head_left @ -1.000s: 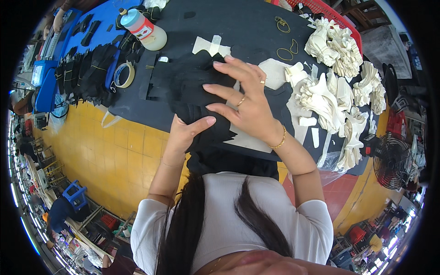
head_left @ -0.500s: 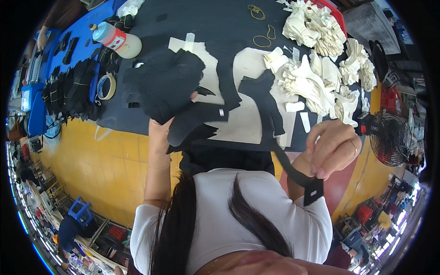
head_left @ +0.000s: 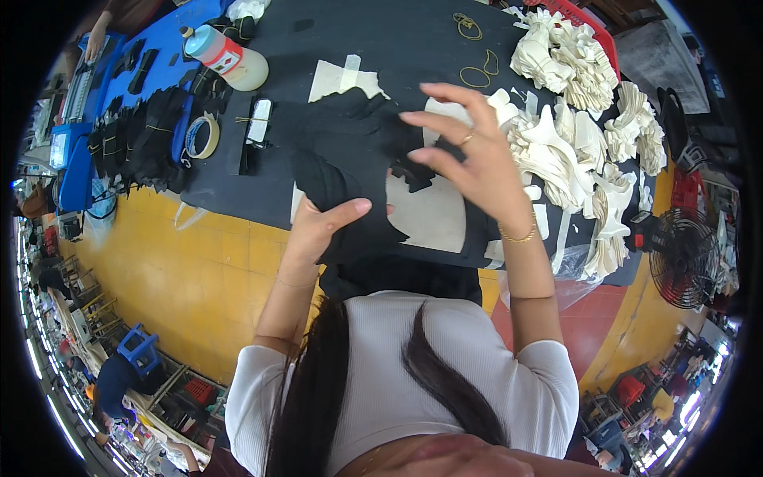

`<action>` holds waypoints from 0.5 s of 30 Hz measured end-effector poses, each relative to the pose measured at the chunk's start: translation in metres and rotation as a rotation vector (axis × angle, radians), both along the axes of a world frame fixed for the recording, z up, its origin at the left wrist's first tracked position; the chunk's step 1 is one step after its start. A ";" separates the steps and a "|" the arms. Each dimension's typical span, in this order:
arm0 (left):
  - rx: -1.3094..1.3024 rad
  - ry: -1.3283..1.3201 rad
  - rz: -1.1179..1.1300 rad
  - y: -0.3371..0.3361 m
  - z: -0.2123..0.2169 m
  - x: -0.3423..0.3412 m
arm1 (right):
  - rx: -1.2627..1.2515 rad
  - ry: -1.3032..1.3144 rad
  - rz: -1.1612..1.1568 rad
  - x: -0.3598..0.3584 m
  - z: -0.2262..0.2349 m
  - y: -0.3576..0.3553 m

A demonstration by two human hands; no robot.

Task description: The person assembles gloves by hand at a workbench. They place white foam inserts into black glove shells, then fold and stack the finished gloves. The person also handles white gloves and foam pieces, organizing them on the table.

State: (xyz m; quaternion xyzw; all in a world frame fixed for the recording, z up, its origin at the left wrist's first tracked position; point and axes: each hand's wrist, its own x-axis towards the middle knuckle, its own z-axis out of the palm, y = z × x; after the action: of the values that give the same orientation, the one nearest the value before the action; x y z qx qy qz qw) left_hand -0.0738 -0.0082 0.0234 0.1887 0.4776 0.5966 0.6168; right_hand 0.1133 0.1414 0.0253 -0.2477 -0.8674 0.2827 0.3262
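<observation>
A person in a white ribbed top stands at the near edge of a black-covered worktable (head_left: pixel 445 40), both hands raised over a loose piece of black fabric (head_left: pixel 350 151). The left hand (head_left: pixel 318 226) grips the near side of the fabric, thumb stretched across it and fingers tucked beneath. The right hand (head_left: pixel 469 155) hovers just above the cloth with fingers spread and half curled, closed on nothing; whether the fingertips touch the fabric cannot be told. The fabric is matte, crumpled and irregular in outline, lying near the middle of the table's front edge, partly over pale cut pattern pieces (head_left: pixel 429 215). To the right, stacks of cream cut pieces (head_left: pixel 556 151) run along the right side of the surface. Towards the left edge sit a roll of tape (head_left: pixel 203 137) and bundled black pieces (head_left: pixel 147 143). At the far left corner, a plastic bottle (head_left: pixel 226 60) with a red label lies on its side, holding pale liquid. Rubber bands (head_left: pixel 477 77) lie near the far edge.
</observation>
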 end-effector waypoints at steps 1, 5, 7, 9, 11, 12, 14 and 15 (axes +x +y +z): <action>0.002 -0.027 -0.012 -0.001 0.000 0.000 | 0.070 0.018 0.013 -0.012 0.001 -0.006; 0.033 -0.073 -0.063 -0.004 -0.006 -0.001 | 0.204 0.076 0.014 -0.037 0.001 -0.024; 0.079 -0.070 -0.069 -0.006 -0.011 -0.003 | 0.189 0.137 0.034 -0.038 0.001 -0.029; 0.065 0.077 0.036 -0.005 -0.016 -0.004 | 0.222 0.202 0.087 -0.030 0.007 -0.030; 0.075 0.063 0.084 -0.007 -0.017 -0.008 | -0.033 0.163 0.240 -0.012 0.020 -0.031; 0.074 -0.021 0.078 -0.010 -0.015 -0.013 | -0.148 0.175 0.299 -0.003 0.027 -0.031; 0.093 -0.056 0.111 -0.012 -0.012 -0.020 | -0.282 0.192 0.370 0.008 0.036 -0.020; 0.092 -0.021 0.123 -0.012 -0.010 -0.024 | -0.255 0.188 0.316 0.009 0.037 -0.009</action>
State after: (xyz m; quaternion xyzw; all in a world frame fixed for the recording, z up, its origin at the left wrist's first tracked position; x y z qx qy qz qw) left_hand -0.0975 -0.0206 0.0138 0.1807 0.4539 0.6566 0.5747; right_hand 0.1222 0.1320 0.0626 -0.1203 -0.8184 0.4596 0.3234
